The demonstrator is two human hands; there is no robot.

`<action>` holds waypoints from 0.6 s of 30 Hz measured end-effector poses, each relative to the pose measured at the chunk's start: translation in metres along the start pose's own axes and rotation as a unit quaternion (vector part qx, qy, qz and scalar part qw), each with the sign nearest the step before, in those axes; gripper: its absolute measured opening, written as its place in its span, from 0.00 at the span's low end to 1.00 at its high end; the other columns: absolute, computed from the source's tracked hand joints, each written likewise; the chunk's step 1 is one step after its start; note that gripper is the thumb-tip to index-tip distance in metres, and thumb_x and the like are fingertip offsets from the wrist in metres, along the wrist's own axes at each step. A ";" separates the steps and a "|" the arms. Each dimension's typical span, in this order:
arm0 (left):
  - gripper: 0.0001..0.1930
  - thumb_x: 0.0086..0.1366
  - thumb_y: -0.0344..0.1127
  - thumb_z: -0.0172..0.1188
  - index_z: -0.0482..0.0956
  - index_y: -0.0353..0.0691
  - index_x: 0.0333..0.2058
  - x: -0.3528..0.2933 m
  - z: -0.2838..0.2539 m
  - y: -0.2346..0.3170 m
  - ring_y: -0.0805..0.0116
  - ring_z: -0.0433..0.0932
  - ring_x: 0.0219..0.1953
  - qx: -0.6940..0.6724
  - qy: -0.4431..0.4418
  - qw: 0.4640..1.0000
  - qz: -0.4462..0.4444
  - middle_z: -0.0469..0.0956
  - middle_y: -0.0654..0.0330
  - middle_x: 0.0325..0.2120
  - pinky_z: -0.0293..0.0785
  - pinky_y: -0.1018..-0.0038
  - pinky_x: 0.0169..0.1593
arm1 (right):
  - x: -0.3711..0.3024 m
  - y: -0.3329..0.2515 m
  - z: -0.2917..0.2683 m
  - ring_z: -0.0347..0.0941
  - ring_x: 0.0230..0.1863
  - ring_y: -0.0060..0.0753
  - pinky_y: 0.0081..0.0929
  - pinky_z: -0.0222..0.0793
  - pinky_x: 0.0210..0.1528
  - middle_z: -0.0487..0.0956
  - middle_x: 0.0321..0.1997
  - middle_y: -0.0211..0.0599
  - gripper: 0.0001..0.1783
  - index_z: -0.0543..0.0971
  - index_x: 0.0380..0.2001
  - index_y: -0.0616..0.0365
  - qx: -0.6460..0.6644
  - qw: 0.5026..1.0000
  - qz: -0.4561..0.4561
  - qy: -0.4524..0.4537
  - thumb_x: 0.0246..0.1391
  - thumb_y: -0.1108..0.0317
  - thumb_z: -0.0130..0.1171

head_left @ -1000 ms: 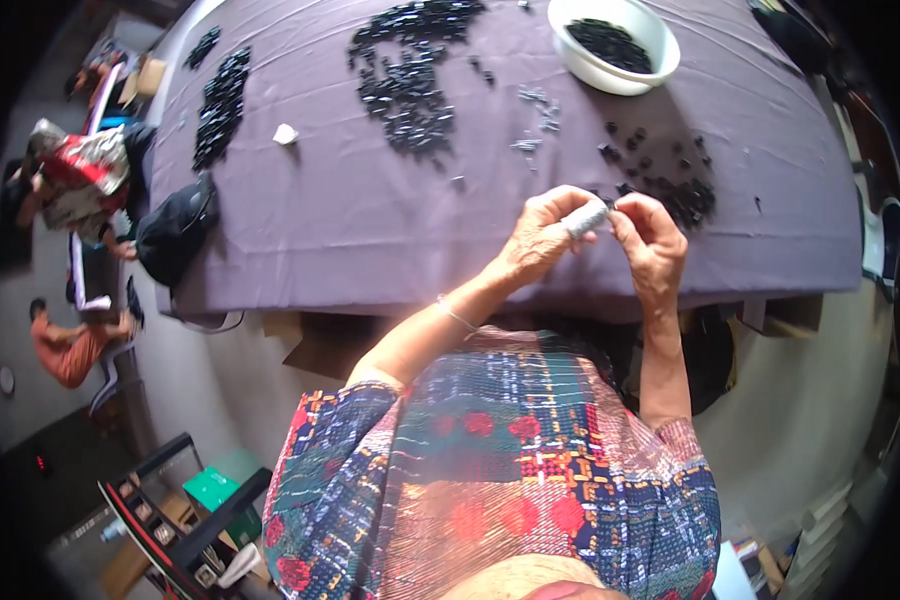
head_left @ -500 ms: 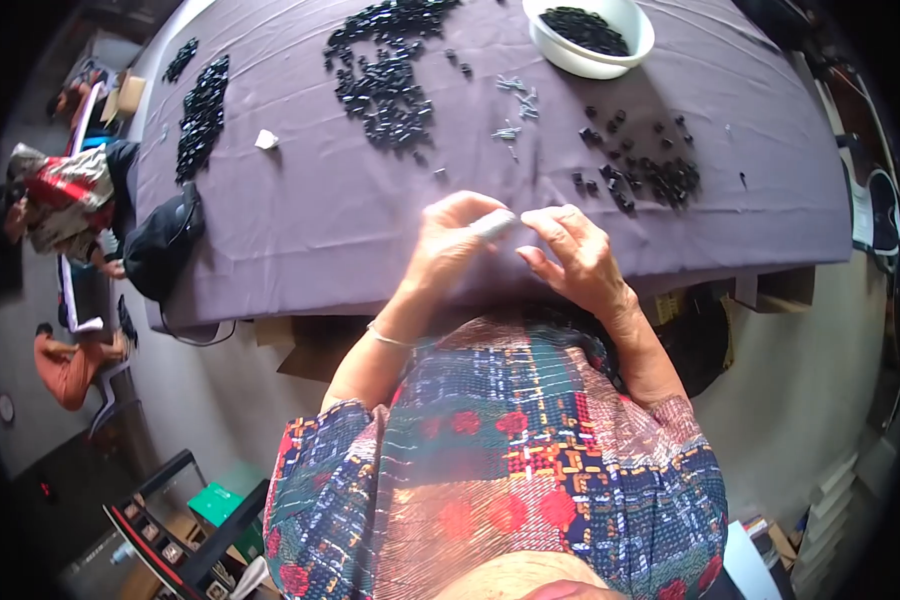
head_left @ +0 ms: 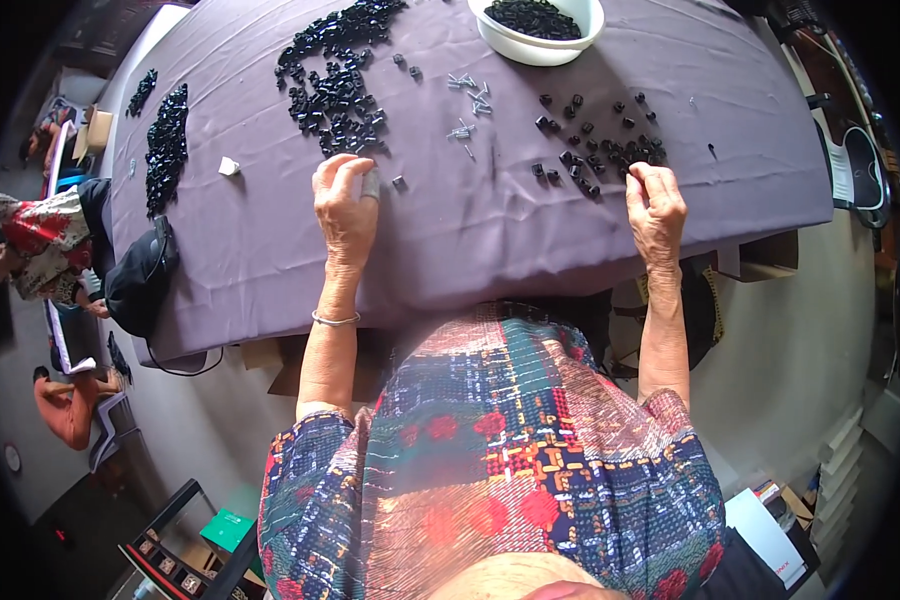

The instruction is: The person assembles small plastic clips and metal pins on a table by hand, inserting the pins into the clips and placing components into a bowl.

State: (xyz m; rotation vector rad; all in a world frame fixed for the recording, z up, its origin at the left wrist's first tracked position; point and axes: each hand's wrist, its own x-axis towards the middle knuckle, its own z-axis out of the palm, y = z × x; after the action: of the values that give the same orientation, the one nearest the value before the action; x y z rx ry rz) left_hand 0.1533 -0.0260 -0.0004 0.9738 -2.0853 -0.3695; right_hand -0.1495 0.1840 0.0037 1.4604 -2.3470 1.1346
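My left hand (head_left: 346,212), its thumb wrapped in something pale, reaches to the near edge of a pile of small black plastic pieces (head_left: 335,90). Its fingers are bent and closed at the tips; what they hold, if anything, is hidden. Over on the right, my right hand (head_left: 658,215) has its fingertips pinched at the near edge of a looser group of black pieces (head_left: 588,158). Whatever lies in that pinch cannot be made out. Between the hands, several thin silvery metal pins (head_left: 462,131) lie on the cloth, and a single small piece (head_left: 400,182) rests beside my left hand.
A white bowl (head_left: 540,48) of black pieces stands at the back. Further left are a long black pile (head_left: 167,150), a small white object (head_left: 229,166) and a black cap (head_left: 142,280) at the edge of the purple tablecloth (head_left: 450,245). Other people sit at far left.
My hands, close together before, have parted: the left went forward and left to the middle pile, the right forward and right to the loose pieces. The whole view has shifted slightly.
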 end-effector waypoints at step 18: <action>0.20 0.51 0.32 0.67 0.74 0.38 0.43 0.000 0.081 0.115 0.59 0.78 0.35 -0.149 -0.241 0.959 0.024 0.70 0.52 0.45 0.75 0.65 0.42 | -0.010 -0.027 0.028 0.76 0.33 0.41 0.33 0.73 0.33 0.74 0.39 0.37 0.16 0.79 0.39 0.55 -0.034 0.996 -0.045 -0.064 0.43 0.70 0.67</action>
State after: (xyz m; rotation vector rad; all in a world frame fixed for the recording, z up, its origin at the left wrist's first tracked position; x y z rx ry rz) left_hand 0.0325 0.0446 0.0095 0.6962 -2.3830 -0.9443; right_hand -0.1155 0.1666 -0.0069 1.6427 -2.3486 0.9559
